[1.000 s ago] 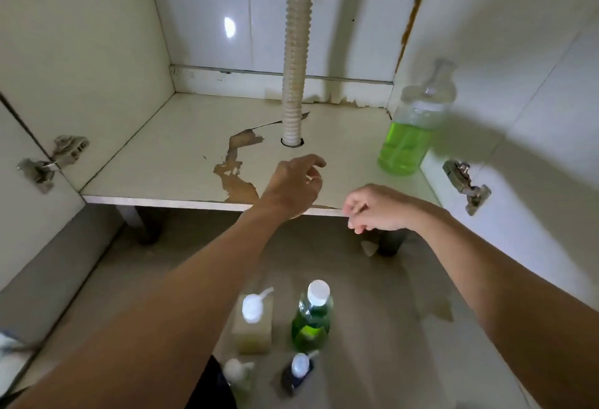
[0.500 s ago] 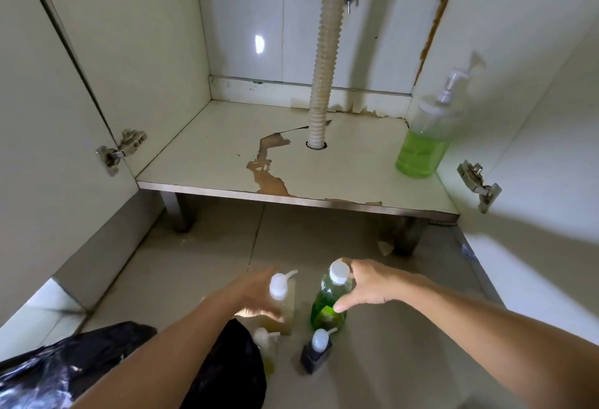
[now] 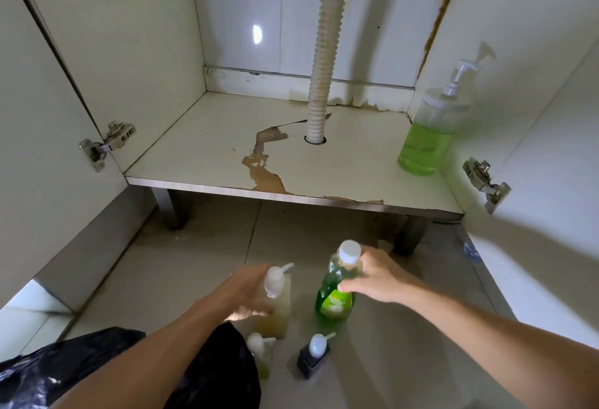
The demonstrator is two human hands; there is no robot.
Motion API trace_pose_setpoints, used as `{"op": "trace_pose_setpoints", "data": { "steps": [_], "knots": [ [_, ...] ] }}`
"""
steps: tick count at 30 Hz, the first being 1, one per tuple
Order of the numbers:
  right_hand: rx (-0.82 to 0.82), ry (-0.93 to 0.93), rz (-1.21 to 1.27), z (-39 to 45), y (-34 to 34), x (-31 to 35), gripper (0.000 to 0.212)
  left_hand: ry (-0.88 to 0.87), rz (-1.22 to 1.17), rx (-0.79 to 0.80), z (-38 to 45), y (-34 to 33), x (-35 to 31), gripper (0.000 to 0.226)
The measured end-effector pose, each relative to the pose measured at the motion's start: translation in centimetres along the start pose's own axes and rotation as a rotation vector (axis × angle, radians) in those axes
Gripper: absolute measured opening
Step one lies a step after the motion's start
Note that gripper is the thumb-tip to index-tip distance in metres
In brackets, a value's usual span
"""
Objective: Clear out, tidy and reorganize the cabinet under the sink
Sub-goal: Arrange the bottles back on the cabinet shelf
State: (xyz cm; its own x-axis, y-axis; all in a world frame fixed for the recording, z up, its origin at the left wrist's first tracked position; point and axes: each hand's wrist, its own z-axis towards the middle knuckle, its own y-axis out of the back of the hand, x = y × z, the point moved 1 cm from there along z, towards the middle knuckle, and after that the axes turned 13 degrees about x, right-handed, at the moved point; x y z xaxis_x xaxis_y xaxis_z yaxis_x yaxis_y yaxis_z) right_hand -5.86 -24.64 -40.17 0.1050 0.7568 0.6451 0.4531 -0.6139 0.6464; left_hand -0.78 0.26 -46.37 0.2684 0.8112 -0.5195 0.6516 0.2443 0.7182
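On the floor in front of the cabinet shelf [image 3: 201,155], the left hand [image 3: 246,292] curls round the upright amber pump bottle [image 3: 277,308] and the right hand [image 3: 377,279] grips the upright green bottle [image 3: 335,298], both below the shelf edge.

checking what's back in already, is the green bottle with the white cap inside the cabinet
No, the green bottle stands on the floor in front of the cabinet, with the right hand gripping it.

A home kitchen: under-sink cabinet [image 3: 194,136], drain hose [image 3: 324,52], soap bottles [image 3: 424,139].
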Motion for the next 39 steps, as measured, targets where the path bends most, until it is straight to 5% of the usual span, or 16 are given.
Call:
{"op": "trace_pose_setpoints", "data": {
  "steps": [3, 9, 16, 20, 34, 39],
  "knots": [
    [0.031, 0.05, 0.041, 0.2, 3.7, 1.2, 0.035, -0.023, -0.039, -0.028, -0.5, 1.6, -0.4, 0.076],
    [0.004, 0.241, 0.288, -1.6, 10.8, 4.8, 0.041, -0.171, -0.08, -0.111, -3.2, 7.6, -4.3, 0.068],
    [-0.535, 0.374, 0.551, 0.7, 17.5, 6.7, 0.047, -0.311, -0.166, -0.308, -2.7, 17.9, -12.3, 0.065],
    [-0.752, 0.308, 0.372, 5.6, 18.9, 5.7, 0.033, -0.256, -0.151, -0.341, 4.9, 20.9, -14.2, 0.073],
    [-0.684, 0.259, 0.618, 13.6, 26.0, 3.1, 0.042, -0.116, -0.127, -0.208, 18.1, 25.8, -15.9, 0.087],
    [-0.645, 0.151, 0.457, 13.0, 26.2, 3.0, 0.052, -0.103, -0.142, -0.19, 18.0, 25.8, -16.0, 0.095]
  ]
}}
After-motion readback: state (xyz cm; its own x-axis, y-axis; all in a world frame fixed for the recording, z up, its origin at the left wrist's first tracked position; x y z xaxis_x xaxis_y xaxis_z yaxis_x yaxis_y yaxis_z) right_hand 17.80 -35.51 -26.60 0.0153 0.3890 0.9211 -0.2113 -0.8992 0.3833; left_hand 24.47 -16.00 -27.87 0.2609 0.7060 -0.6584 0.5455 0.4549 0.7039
